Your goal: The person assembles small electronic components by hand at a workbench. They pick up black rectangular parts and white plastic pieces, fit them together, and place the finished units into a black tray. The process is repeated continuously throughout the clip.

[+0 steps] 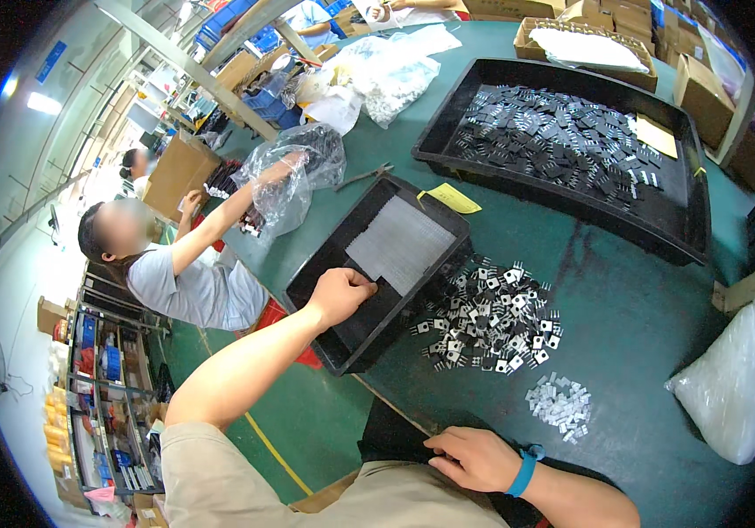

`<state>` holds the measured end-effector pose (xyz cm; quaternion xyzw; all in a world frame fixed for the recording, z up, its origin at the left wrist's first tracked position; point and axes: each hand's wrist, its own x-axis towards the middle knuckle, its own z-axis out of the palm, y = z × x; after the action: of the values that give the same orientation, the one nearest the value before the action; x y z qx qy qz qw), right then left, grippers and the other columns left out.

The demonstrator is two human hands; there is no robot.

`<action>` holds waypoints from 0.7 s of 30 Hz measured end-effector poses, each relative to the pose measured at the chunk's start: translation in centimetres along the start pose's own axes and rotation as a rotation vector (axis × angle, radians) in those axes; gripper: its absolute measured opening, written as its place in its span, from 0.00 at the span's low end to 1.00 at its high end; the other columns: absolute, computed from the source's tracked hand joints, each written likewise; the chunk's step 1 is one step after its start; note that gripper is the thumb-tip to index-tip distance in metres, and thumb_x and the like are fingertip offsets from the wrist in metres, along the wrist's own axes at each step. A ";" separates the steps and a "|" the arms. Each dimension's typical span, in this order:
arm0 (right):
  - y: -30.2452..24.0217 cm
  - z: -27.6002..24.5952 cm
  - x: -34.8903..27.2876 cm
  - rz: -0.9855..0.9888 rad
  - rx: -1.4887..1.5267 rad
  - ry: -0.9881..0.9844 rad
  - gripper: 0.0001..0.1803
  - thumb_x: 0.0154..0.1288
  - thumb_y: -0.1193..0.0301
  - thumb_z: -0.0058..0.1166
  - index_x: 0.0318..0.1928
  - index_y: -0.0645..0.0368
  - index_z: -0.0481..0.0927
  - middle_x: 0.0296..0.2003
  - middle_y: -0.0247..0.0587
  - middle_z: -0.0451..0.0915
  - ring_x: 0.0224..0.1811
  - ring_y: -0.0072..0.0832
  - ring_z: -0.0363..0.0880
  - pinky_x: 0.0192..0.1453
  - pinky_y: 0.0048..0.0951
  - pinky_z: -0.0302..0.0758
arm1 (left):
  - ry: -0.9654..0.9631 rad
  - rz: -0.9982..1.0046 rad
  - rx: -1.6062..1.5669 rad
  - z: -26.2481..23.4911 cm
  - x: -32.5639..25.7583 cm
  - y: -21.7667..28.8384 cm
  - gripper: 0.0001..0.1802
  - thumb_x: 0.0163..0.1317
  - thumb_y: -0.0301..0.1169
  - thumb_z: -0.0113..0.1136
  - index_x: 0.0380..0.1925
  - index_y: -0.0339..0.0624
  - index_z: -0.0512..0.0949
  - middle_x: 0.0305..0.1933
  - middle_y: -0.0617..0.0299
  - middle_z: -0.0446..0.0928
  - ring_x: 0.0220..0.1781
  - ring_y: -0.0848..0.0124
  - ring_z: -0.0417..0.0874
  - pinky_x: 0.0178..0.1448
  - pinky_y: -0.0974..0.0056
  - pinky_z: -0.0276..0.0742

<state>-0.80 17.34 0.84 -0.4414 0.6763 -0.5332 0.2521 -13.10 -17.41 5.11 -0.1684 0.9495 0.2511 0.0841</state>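
My left hand (339, 297) reaches into a small black tray (342, 361), its fingertips pinched together at the near edge of a block of tightly packed grey parts (402, 242). Whatever the pinch holds is hidden by the fingers. At the table's front edge, my right hand (478, 459) is curled with a blue wrist band (525, 471) behind it; what it holds, if anything, cannot be made out. A loose pile of black three-legged transistors (492, 317) with metal faces lies right of the tray. Nearer me is a small heap of whitish translucent pieces (559, 407).
A large black tray (562, 207) of dark legged components stands at the back right. Pliers (364, 176) and a yellow slip (454, 198) lie by the small tray. A full plastic bag (733, 387) sits far right. A co-worker (193, 282) reaches into clear plastic at left.
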 end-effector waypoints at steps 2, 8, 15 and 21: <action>0.0 0.0 0.0 0.002 0.005 -0.001 0.15 0.70 0.65 0.58 0.51 0.62 0.79 0.40 0.49 0.81 0.43 0.49 0.82 0.48 0.45 0.81 | 0.017 0.005 0.004 0.2 0.0 0.2 0.18 0.59 0.42 0.69 0.31 0.34 0.87 0.31 0.47 0.86 0.36 0.58 0.89 0.46 0.58 0.81; -0.1 0.0 0.0 -0.004 0.016 0.006 0.15 0.70 0.66 0.58 0.51 0.62 0.79 0.40 0.49 0.81 0.43 0.49 0.82 0.48 0.45 0.81 | 0.049 0.007 -0.012 0.8 0.3 -0.3 0.19 0.62 0.41 0.67 0.29 0.32 0.86 0.28 0.47 0.85 0.32 0.60 0.88 0.41 0.58 0.79; 0.0 0.0 0.0 -0.016 0.023 0.007 0.15 0.70 0.66 0.58 0.51 0.63 0.79 0.41 0.50 0.81 0.43 0.49 0.82 0.47 0.45 0.81 | 0.045 -0.015 -0.033 0.7 0.4 0.0 0.19 0.62 0.40 0.68 0.27 0.31 0.86 0.24 0.49 0.83 0.28 0.63 0.86 0.39 0.59 0.78; 0.2 0.1 0.0 -0.024 0.026 0.019 0.15 0.70 0.66 0.58 0.51 0.63 0.79 0.40 0.50 0.81 0.42 0.49 0.82 0.46 0.45 0.81 | 0.026 -0.016 -0.112 0.7 -0.2 0.2 0.19 0.60 0.42 0.70 0.27 0.32 0.87 0.25 0.51 0.84 0.28 0.65 0.86 0.40 0.60 0.78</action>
<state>-0.81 17.32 0.67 -0.4411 0.6663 -0.5490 0.2451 -12.91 -16.82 4.64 -0.1837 0.9336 0.3008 0.0641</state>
